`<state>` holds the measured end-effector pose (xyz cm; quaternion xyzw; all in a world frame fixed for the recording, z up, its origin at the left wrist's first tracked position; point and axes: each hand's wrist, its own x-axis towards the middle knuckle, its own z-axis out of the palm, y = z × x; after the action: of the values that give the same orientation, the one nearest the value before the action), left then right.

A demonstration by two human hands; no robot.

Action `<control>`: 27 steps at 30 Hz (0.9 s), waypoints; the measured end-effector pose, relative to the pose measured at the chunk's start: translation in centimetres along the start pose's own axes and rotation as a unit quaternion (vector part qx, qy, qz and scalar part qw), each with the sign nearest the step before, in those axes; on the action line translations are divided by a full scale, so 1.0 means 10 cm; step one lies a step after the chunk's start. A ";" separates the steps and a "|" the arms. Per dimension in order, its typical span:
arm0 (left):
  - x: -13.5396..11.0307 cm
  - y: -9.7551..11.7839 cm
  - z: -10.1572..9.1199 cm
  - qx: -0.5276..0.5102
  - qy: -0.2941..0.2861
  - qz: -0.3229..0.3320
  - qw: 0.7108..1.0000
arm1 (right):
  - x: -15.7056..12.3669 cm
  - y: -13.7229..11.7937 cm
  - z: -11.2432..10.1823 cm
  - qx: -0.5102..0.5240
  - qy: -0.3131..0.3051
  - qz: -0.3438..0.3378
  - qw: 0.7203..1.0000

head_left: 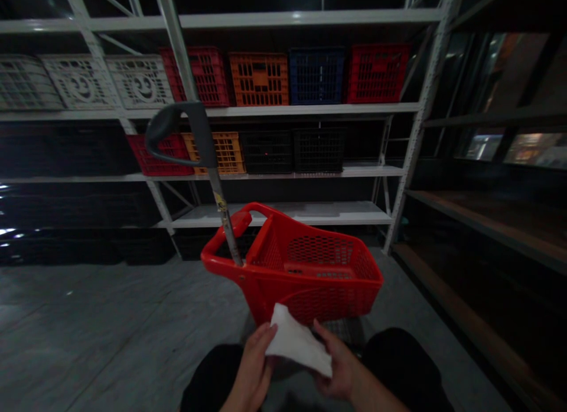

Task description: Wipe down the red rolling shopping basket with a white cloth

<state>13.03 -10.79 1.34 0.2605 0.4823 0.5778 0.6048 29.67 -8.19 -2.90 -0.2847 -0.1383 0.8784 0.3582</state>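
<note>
A piece of white cloth or tissue [297,342] is stretched between my two hands, low in the view; which material it is I cannot tell. My left hand [256,360] pinches its left edge, thumb on top. On the other side my right hand [337,365] grips its right end, with some fingers hidden beneath. Just beyond the hands stands a red plastic shopping cart [310,291], its basket facing right and its handle at the left. A grey metal pole with a dark grip handle [204,134] rises from the cart's handle end.
White metal shelving [283,110] fills the back, bearing red, orange, blue, black and white crates, including an orange crate [259,80]. Dark brown shelves [482,217] run along the right. My dark-clothed knees [401,365] flank the hands above the grey floor [110,323].
</note>
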 end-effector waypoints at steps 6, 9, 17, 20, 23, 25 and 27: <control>0.04 -0.03 -0.12 0.003 0.027 0.032 0.999 | -0.17 0.04 0.19 0.099 -0.067 0.025 0.993; 0.04 -0.09 -0.18 0.010 0.033 0.035 0.999 | -0.11 0.14 0.14 0.120 -0.011 0.061 0.991; 0.08 -0.09 -0.20 0.149 -0.012 0.089 0.985 | 0.11 0.29 -0.05 -0.041 0.159 -0.044 0.985; 0.14 -0.06 -0.16 0.319 0.051 0.195 0.926 | 0.04 0.29 0.08 -0.120 0.203 -0.113 0.965; 0.10 -0.08 -0.06 0.428 0.047 0.260 0.864 | -0.09 0.24 0.34 -0.133 0.143 -0.164 0.967; 0.03 -0.12 0.04 0.461 -0.002 0.304 0.834 | -0.18 0.18 0.54 -0.103 0.103 -0.211 0.967; -0.06 -0.16 0.13 0.489 -0.052 0.360 0.793 | -0.25 0.12 0.68 -0.065 0.082 -0.253 0.962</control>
<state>14.98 -11.34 0.62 0.7061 0.5392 0.4267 0.1694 26.36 -11.08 3.00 -0.3339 -0.2323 0.7222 0.5594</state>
